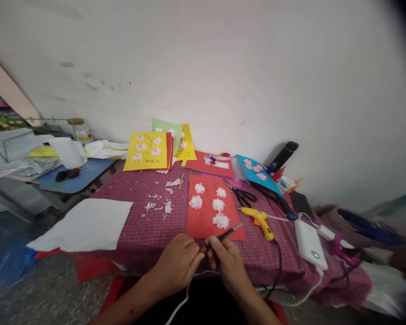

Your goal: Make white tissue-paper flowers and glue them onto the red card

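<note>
At the table's front edge, my right hand (225, 257) grips a black marker pen (227, 233), its grey end pointing up and to the right. Close beside it, my left hand (181, 259) is closed, fingertips pinched at the pen's lower end; what they hold is hidden. Just beyond both hands lies a red sheet (206, 230) with several white crumpled-paper blossoms (218, 205) and faint dark lines between them. A yellow glue gun (259, 219) rests to the right of the sheet, with black-handled scissors (242, 194) behind it.
Paper scraps (168, 206) and a white sheet (88, 223) lie left on the checked tablecloth (138, 230). Finished-looking yellow (145, 151) and blue cards (257, 171) lean at the back. A white power bank (310, 243) with cables sits right. A blue stool (84, 174) stands left.
</note>
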Demonstrator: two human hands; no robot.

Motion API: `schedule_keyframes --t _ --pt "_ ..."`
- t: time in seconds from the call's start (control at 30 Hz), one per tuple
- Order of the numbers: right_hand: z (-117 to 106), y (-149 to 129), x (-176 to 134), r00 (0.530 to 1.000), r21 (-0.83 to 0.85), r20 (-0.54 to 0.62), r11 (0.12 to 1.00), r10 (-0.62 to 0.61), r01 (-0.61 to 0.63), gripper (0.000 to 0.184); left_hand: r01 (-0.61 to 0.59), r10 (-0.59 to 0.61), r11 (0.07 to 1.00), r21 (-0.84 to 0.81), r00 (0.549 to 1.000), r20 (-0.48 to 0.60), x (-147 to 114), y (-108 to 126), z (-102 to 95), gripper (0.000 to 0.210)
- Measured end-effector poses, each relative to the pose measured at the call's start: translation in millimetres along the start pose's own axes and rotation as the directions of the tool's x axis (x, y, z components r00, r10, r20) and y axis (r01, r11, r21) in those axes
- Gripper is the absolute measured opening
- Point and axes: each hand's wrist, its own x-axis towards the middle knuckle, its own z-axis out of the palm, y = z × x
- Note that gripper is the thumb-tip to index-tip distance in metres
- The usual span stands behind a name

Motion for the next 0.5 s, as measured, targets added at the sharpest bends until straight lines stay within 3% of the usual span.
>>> schedule_keyframes --t 0.5 --pt "9 6 -6 0.995 0.135 -0.097 0.991 0.005 0.008 0.043 -0.075 0.073 0.996 -0.037 0.996 -0.048 7 9 -4.2 0.026"
